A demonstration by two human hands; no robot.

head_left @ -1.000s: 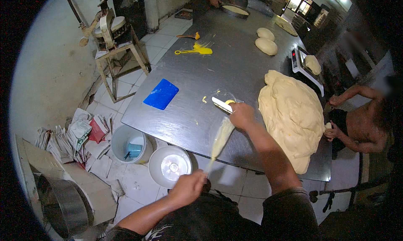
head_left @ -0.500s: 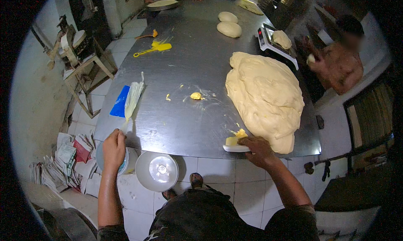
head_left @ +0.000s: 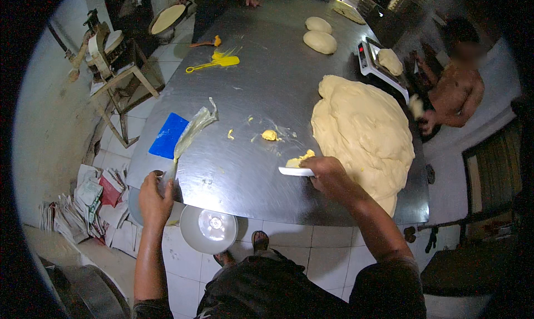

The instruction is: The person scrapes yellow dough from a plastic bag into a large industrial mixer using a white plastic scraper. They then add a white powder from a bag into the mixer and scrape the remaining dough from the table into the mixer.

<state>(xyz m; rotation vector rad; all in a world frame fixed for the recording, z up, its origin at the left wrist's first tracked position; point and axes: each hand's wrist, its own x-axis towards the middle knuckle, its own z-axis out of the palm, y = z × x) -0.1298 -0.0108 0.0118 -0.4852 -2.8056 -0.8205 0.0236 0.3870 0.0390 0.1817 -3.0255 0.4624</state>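
Observation:
My left hand (head_left: 156, 199) is at the table's near left edge. Its thumb and fingers close on the lower end of a clear plastic bag (head_left: 193, 129), smeared inside with pale yellow. Beside the bag lies a flat blue scraper (head_left: 168, 135). My right hand (head_left: 332, 177) grips a white scraper (head_left: 296, 171) just above the tabletop, carrying a soft yellow, butter-like lump (head_left: 300, 159). A large mound of pale dough (head_left: 367, 135) sits right of that hand. Between my hands, farther in, is a small yellow lump (head_left: 270, 135) amid greasy smears.
A yellow plastic spatula (head_left: 219, 63) lies far left on the metal table (head_left: 222, 174). Two dough balls (head_left: 320, 41) sit far back. A scale (head_left: 384, 69) bears dough, with a person (head_left: 459, 91) beside it. Another person's hand holds a round pan (head_left: 168, 20). A white bucket (head_left: 208, 230) stands below.
My right hand has lifted the white scraper away from the near edge, inward and left. The bag's top leans farther right. The far person's pan has moved left off the table.

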